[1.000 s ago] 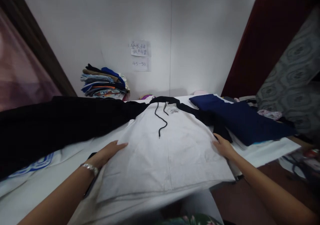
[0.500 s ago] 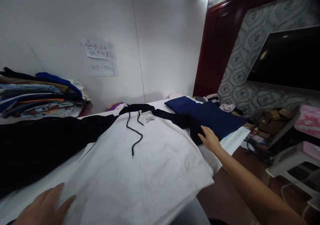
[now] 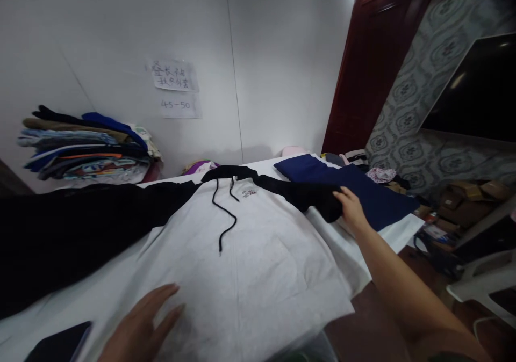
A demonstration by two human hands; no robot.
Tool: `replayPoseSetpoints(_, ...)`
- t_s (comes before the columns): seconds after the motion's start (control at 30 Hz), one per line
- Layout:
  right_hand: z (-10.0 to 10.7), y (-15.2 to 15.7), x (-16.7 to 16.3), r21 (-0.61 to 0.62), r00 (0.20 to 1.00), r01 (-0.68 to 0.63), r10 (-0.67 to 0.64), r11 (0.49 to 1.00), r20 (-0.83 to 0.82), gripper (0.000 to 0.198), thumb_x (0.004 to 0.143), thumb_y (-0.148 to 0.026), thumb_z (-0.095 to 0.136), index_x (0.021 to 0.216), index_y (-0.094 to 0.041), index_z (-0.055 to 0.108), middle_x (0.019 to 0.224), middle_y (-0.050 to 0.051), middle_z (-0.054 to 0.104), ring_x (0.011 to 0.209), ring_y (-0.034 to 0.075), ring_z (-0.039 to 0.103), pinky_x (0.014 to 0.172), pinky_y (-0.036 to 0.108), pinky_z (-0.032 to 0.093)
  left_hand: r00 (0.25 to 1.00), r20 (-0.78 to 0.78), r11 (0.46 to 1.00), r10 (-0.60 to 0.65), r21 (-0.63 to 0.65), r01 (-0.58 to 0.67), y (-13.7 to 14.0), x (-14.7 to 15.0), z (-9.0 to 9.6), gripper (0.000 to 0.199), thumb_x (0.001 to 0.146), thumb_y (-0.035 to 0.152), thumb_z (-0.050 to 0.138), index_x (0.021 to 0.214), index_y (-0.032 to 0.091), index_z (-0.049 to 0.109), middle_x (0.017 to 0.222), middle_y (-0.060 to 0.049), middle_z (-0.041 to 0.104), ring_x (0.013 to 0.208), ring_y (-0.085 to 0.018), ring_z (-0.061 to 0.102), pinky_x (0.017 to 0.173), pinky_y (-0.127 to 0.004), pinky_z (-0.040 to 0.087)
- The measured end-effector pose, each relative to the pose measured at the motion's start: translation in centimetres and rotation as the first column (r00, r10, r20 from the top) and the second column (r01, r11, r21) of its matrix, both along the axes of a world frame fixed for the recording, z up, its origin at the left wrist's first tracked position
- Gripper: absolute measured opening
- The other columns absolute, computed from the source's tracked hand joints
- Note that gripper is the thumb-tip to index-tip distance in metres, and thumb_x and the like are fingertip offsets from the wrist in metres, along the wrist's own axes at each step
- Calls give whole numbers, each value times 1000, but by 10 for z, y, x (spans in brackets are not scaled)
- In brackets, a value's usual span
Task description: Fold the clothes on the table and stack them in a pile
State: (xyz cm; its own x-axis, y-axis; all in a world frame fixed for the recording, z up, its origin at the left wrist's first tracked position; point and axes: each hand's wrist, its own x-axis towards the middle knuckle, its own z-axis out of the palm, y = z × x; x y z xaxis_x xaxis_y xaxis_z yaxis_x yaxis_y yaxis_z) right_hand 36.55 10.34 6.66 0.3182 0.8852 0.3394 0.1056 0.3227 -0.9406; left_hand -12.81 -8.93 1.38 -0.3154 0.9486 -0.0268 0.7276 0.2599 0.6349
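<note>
A white hoodie (image 3: 258,254) with black sleeves, a black hood edge and a black drawstring lies spread front side up on the white table. My right hand (image 3: 350,209) has its fingers closed on the black sleeve (image 3: 310,193) at the right, near the cuff. Over the lower left of the white body is my left hand (image 3: 145,319), its thumb and fingers apart and holding nothing; whether it touches the cloth I cannot tell. The other black sleeve (image 3: 80,233) stretches out to the left.
Folded navy cloth (image 3: 346,185) lies at the table's right. A pile of folded clothes (image 3: 92,147) stands at the back left. Beside my left hand is a dark flat object (image 3: 60,343). Boxes (image 3: 463,201) and a pale stool (image 3: 487,281) stand beyond the table.
My left hand has moved right and inward over the hoodie's body. The right-hand sleeve is now stretched further out in my right hand. The view has turned slightly left.
</note>
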Motion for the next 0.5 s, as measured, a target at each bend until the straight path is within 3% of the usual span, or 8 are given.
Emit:
replayPoseSetpoints(0.1,42,-12,-22,92,978,-155,166,984,-130,20,74,-35,66,89,-22,62,78,-4,63,71,14,59,68,25,48,963,246,988,-112,-75,134,12,52,34,46,65,68,61,103,42,69,127,2,64,122,-35,53,97,-47,46)
replayPoseSetpoints(0.2,57,-39,-60,127,911,-408,394,904,126,25,78,-33,67,102,-23,65,101,1,68,93,18,63,84,31,49,803,556,957,-215,-47,288,29,99,54,43,73,62,62,108,37,68,128,-1,63,122,-31,54,101,-43,43)
replayPoseSetpoints(0.27,52,-61,-91,120,763,-607,533,786,366,27,81,-32,66,106,-22,66,118,6,65,110,21,59,96,34,45,575,787,936,-224,10,351,42,125,59,49,80,61,57,119,32,63,131,-5,60,121,-30,54,101,-44,43)
replayPoseSetpoints(0.33,37,-82,-118,24,500,-817,686,576,529,34,85,-33,61,117,-22,64,123,8,64,115,20,58,97,33,46,324,935,931,-145,18,363,55,148,59,56,83,62,52,125,25,59,130,-9,61,120,-30,55,98,-45,45)
replayPoseSetpoints(0.37,28,-90,-126,-41,380,-875,736,483,561,40,86,-33,60,125,-22,60,126,8,63,115,19,59,96,31,48,245,967,934,-78,-15,357,61,157,58,56,83,61,53,123,22,60,126,-11,63,117,-30,57,96,-45,46)
replayPoseSetpoints(0.4,19,-96,-131,-65,326,-895,748,440,577,43,87,-33,59,129,-22,57,125,9,63,113,19,60,95,31,49,211,977,937,-7,-67,344,66,165,55,53,81,57,57,117,19,63,119,-13,67,113,-30,60,94,-43,48)
replayPoseSetpoints(0.43,8,-100,-130,-66,330,-890,738,451,589,44,89,-32,57,131,-22,56,125,9,64,112,18,61,94,31,49,215,975,937,56,-125,325,70,172,53,46,80,52,62,109,17,65,111,-13,70,107,-30,63,91,-41,50)
replayPoseSetpoints(0.5,-14,-101,-114,-3,499,-778,621,628,605,37,92,-30,53,127,-21,59,120,9,66,111,19,61,96,34,49,264,952,935,157,-229,270,75,181,48,30,76,37,70,97,16,67,95,-12,73,94,-28,68,85,-37,52)
